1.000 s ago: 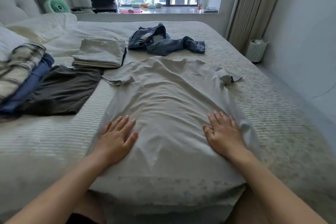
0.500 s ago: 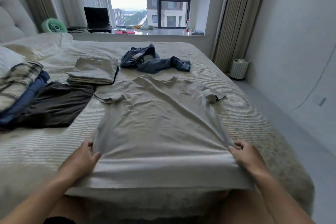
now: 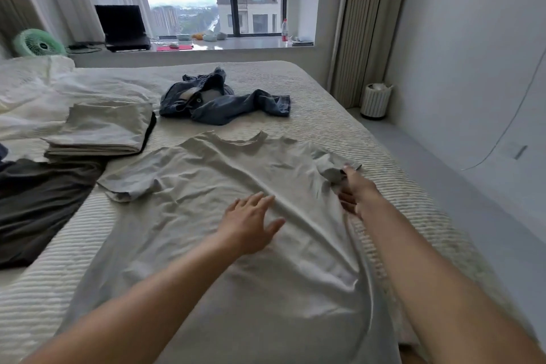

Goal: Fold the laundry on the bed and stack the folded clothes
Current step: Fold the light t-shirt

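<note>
Head view: left hand (image 3: 251,224) flat, fingers spread on the t-shirt (image 3: 206,216); right hand (image 3: 354,189) fingers pinch its sleeve (image 3: 331,168).

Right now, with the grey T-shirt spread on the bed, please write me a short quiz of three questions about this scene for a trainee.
1. True or false: the left hand lies flat, fingers spread, on the grey T-shirt.
2. Which part of the T-shirt does the right hand grasp? A) collar B) right sleeve C) bottom hem
3. Fill in: the unfolded garment beyond the collar is the blue denim ____.

Key: 1 true; 2 B; 3 jeans, still crumpled, apart from the folded stack to the left.
</note>
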